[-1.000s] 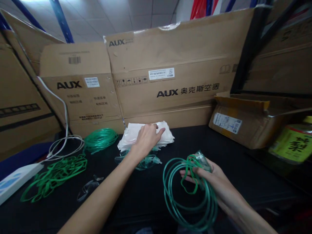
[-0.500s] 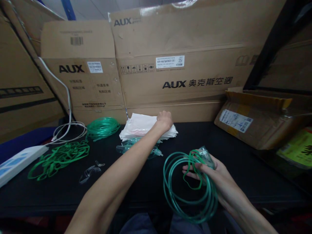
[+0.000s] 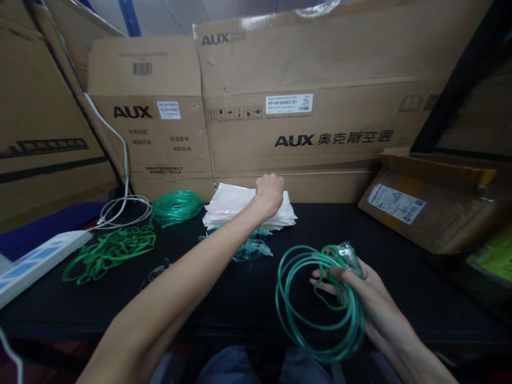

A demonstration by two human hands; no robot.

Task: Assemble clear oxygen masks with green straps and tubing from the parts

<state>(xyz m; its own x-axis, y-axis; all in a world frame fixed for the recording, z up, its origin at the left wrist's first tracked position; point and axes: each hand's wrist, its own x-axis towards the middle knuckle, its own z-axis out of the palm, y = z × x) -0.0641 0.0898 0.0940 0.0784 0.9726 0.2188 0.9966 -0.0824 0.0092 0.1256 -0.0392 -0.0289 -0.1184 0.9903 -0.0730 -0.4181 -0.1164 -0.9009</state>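
My left hand (image 3: 271,193) is closed in a fist at the far right part of a stack of white flat bags (image 3: 232,197); its fingertips are hidden. In my right hand (image 3: 370,280) is a coil of clear green tubing (image 3: 294,320), bunched with a thin green elastic strap (image 3: 320,293) and a crumpled clear plastic piece (image 3: 350,257), perhaps a mask. Clear greenish plastic masks (image 3: 251,249) lie in front of the bags, partly covered by my left forearm.
Another green tubing coil (image 3: 177,207) and a heap of green straps (image 3: 114,250) lie left. Small clear plastic parts (image 3: 158,271) sit near my left forearm. A white power strip (image 3: 44,264), a blue item (image 3: 52,224), an open carton (image 3: 428,213) and large cardboard panels (image 3: 336,117) surround the black tabletop (image 3: 248,298).
My left hand has risen slightly and shifted a little left over the white bags. My right hand still holds the tubing coil. The whole view has shifted a little.
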